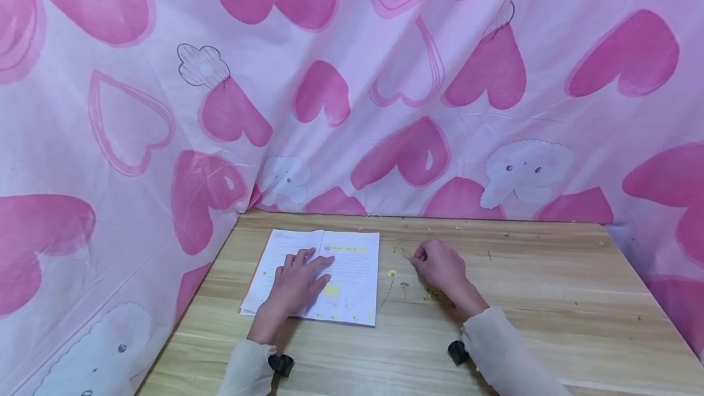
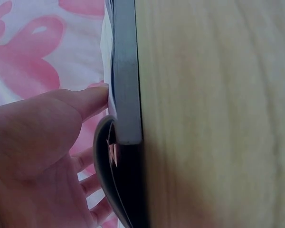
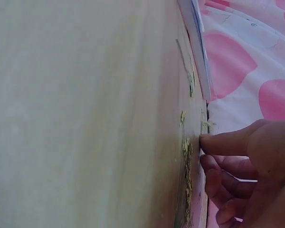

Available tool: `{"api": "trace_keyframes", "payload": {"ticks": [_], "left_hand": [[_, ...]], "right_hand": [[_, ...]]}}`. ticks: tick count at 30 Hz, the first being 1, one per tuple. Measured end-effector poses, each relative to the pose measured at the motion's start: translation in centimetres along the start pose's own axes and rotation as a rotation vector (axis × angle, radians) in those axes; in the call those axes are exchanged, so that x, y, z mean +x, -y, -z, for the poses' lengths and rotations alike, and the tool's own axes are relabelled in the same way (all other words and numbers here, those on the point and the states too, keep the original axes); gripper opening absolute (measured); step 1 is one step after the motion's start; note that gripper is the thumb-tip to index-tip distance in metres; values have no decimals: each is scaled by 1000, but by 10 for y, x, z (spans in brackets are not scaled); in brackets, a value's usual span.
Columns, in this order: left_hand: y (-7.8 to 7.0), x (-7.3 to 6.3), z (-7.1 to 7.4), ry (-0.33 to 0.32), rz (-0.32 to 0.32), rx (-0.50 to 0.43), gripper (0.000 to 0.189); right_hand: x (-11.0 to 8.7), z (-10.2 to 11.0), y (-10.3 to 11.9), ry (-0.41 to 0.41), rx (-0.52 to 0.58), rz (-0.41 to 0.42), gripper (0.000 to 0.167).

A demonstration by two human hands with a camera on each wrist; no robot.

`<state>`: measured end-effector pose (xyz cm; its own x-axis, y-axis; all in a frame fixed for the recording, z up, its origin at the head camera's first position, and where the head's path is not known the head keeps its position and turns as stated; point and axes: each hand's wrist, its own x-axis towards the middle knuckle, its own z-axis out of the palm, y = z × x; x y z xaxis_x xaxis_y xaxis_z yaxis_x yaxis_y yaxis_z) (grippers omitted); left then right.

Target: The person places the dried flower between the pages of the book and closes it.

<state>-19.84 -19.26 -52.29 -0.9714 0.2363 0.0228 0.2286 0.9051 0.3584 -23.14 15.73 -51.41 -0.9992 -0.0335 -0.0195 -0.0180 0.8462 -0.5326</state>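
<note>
An open book (image 1: pixel 354 277) with printed pages lies flat on the wooden table. Across its pages rests my left hand (image 1: pixel 297 280), fingers spread. The left wrist view shows the thumb (image 2: pixel 92 99) by the book's edge. To the right of the book, my right hand (image 1: pixel 442 266) pinches a thin dried flower sprig (image 1: pixel 403 252) between thumb and forefinger. Its small head (image 3: pixel 208 124) pokes out past the fingertips in the right wrist view. Nearby on the table lie a long-stemmed yellow flower (image 1: pixel 392 274), a short sprig (image 1: pixel 404 286) and a clump of dried flowers (image 1: pixel 433 294).
Small plant bits (image 1: pixel 489 255) are scattered over the wooden table (image 1: pixel 550 322). A pink curtain (image 1: pixel 352 157) printed with hearts hangs behind the table and along its sides. Each wrist carries a black device (image 1: pixel 458 352).
</note>
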Motion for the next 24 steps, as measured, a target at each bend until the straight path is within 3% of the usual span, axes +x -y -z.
{"api": "trace_keyframes", "payload": {"ticks": [5, 9, 13, 24], "left_hand": [[-2, -2, 1, -4, -6, -6, 44], [-2, -2, 1, -7, -6, 4, 44], [-1, -3, 0, -6, -2, 10, 44], [-2, -2, -2, 7, 4, 7, 44]], "right_hand": [[-1, -1, 2, 25, 29, -5, 10], [-2, -4, 8, -20, 104, 30, 6], [-4, -10, 25, -41, 209, 68, 4], [-7, -40, 72, 29, 368, 143, 8]]}}
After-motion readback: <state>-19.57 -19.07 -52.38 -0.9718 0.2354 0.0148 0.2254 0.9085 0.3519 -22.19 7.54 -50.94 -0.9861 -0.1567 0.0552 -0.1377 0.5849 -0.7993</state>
